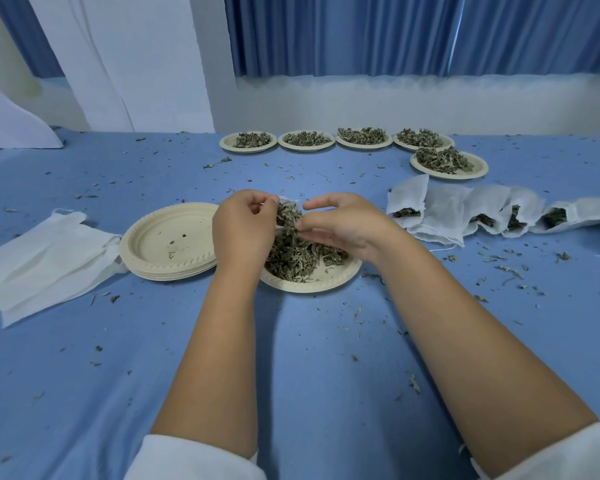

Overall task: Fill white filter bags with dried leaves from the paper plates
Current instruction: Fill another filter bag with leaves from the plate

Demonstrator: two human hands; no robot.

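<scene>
Here, over the blue-covered bench [309, 358], my left hand [245, 230] pinches the mouth of a white filter bag [286, 202]. My right hand [343, 226] closes its fingers [307, 232] on a tuft of dried leaves [291, 254] at the opening. Both hands are poised above the paper plate [312, 285] that holds the heap.

The bag looks limp and its mouth narrow. If my left pinch slackens, the opening could fold shut and send the tuft back onto the plate, or onto a bench already strewn with crumbs. The leaves look brittle, and pressing too hard would likely crush them to dust. My left wrist hangs over the plate's rim, and a careless nudge might tip it against the stack of empty plates [167, 240] just beside it.

Most of the bag lies behind my hands, so how full it is cannot be told. Whether my right fingertips are already inside the mouth is also unclear. The filled bags [465, 213] to my right run off the frame's edge, so their full count is not shown.
</scene>
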